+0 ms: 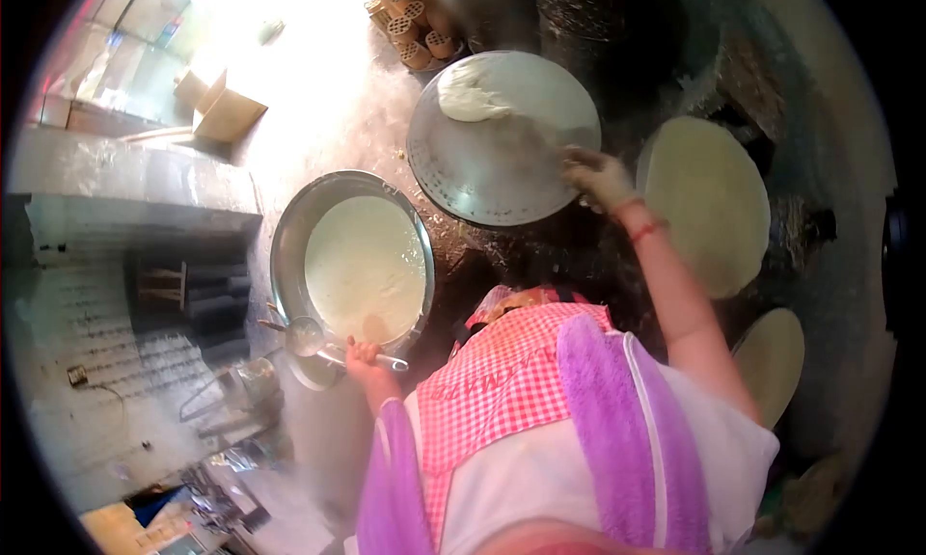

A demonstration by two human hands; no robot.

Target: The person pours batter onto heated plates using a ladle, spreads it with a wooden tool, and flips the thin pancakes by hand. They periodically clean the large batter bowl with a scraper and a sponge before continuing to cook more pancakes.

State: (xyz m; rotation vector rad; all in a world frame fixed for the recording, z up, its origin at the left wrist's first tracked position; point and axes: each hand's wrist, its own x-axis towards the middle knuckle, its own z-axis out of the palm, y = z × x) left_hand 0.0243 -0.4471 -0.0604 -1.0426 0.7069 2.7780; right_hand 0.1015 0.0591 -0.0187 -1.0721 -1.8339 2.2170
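My left hand point(365, 362) is closed around the handle of a metal ladle point(305, 336). The ladle's bowl is over the near left rim of a large metal basin point(280, 256), which holds pale batter point(367, 261). Over the right edge of a round griddle point(482, 184) is my right hand point(600, 179), its fingers curled and slightly blurred; what they hold, if anything, I cannot make out. A white mass of batter point(471, 90) lies on the griddle's far left part, with a hazy smear between it and my right hand.
Right of the griddle is a large round pale sheet point(709, 208), with another round pale surface point(775, 362) nearer me. Perforated cylindrical briquettes point(415, 34) stand behind the griddle. A cardboard box point(227, 111) is at the far left, and a metal pail point(246, 386) at the left.
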